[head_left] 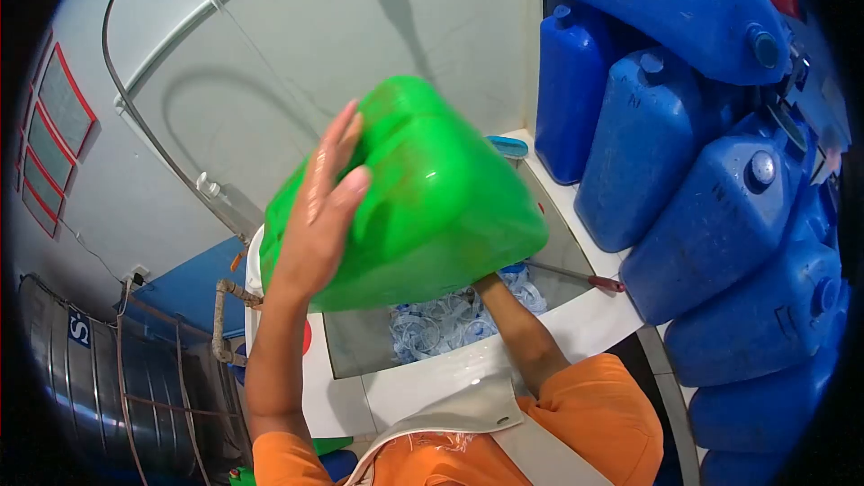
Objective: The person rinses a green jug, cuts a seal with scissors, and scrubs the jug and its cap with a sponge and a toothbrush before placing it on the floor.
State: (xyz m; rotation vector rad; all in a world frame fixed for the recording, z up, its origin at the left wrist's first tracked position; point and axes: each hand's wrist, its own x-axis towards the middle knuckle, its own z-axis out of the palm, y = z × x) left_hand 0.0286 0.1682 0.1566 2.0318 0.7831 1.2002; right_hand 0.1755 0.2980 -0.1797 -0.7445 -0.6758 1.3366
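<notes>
My single view looks out from a camera worn on my head, facing forward and tilted down. It sits close: my apron (454,409) and orange sleeves (594,405) fill the bottom of the frame, and the green container (432,189) looms large at the centre. Beneath and past it I see down into the basin (580,319), with the wall (297,54) across the top. The lens is very wide, bowing straight edges, its corners rounded off in black.
</notes>
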